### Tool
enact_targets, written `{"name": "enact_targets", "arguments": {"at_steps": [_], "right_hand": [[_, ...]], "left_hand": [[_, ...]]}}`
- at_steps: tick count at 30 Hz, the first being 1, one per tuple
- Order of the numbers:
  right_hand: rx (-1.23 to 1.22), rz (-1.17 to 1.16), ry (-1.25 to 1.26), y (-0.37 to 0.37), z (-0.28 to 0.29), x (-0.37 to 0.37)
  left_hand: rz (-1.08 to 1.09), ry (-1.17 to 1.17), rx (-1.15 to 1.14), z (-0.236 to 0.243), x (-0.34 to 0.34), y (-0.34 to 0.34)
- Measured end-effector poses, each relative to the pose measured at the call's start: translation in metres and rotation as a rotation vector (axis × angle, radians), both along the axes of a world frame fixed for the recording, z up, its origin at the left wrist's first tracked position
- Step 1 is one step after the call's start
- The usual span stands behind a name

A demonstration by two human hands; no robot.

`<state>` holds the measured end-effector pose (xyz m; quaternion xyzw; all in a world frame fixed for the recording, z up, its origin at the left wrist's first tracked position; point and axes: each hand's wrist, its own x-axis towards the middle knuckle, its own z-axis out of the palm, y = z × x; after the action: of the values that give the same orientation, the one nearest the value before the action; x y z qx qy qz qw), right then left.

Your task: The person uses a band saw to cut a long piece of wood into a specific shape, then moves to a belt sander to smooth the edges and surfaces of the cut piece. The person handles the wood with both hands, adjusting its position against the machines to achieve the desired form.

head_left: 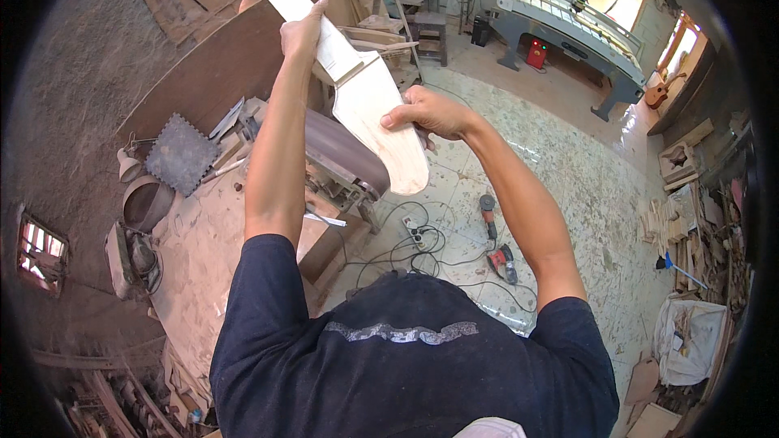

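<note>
Both of my hands hold a long pale wooden piece [369, 105], with a narrow straight arm and a wider, rounded end like an instrument blank. My left hand [303, 32] is closed around the narrow arm. At the wider part, my right hand [432, 115] grips the edge, thumb on top and fingers partly hidden below. A step crosses the piece where it widens. Beneath it lies a belt sander [345, 150] with a dark brownish-purple belt. The piece covers part of the belt, and I cannot tell whether they touch.
Dusty bench [199, 247] at left holds a grey foam mat [182, 154] and a lamp [129, 165]. On the floor lie an angle grinder [487, 215], a red sander [503, 264] and tangled cords [414, 251]. A large gantry machine [568, 36] stands far right; wood scraps [682, 219] line the right wall.
</note>
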<state>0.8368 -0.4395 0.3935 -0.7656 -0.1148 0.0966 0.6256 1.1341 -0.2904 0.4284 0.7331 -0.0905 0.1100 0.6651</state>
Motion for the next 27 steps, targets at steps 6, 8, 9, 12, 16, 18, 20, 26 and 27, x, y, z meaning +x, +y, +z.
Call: {"name": "enact_targets", "arguments": {"at_steps": [6,8,9,12,16,18,20,26,27], "right_hand": [[-0.095,-0.068,-0.071,0.006,-0.005,0.0],[-0.161,-0.078,-0.189,0.01,-0.016,0.004],[-0.195,-0.076,-0.25,0.013,-0.018,0.006],[-0.326,-0.149,-0.146,0.03,-0.03,0.009],[-0.514,-0.351,-0.324,0.039,-0.073,0.02],[-0.458,-0.437,-0.442,0.045,-0.091,0.024],[-0.541,-0.48,-0.454,0.042,-0.107,0.026],[-0.416,-0.532,-0.612,0.053,-0.137,0.017],[-0.379,-0.542,-0.606,0.052,-0.142,0.017]], "left_hand": [[-0.002,-0.031,0.025,0.015,-0.03,0.002],[0.002,-0.073,-0.004,0.019,-0.04,0.004],[0.007,-0.107,-0.026,0.023,-0.041,0.004],[0.017,-0.179,-0.055,0.041,-0.077,0.019],[-0.052,-0.474,-0.111,0.042,-0.098,0.008],[-0.102,-0.516,-0.135,0.042,-0.099,0.003],[-0.172,-0.55,-0.167,0.043,-0.115,-0.001],[-0.37,-0.693,-0.162,0.026,-0.17,0.001],[-0.388,-0.707,-0.144,0.023,-0.174,0.0]]}}
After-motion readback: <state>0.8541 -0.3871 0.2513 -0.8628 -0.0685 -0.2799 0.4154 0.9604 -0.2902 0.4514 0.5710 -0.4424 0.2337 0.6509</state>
